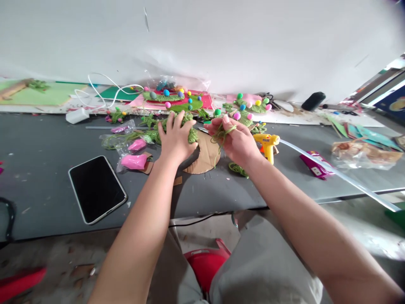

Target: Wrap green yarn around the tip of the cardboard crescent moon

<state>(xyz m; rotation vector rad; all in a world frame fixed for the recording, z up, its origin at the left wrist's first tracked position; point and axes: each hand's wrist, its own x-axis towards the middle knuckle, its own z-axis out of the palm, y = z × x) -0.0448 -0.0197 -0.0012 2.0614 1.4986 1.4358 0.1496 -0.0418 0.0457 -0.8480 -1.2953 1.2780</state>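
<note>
Head view: right grip [238, 141] pinches green strands [222, 133], right of the yarn bundle [193, 135] the spread left hand [177, 140] seemingly touches.

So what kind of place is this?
Probably a craft workspace, though I can't tell if it's a workshop or a classroom. The clues are a yellow glue gun, green yarn in the right hand, and little colourful balls.

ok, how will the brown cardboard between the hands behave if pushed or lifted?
The cardboard looks like a thin sheet, so probably light and fairly stiff, though it may crease if squeezed. It appears to lie flat, so a push would likely slide it, not tip it.
</note>
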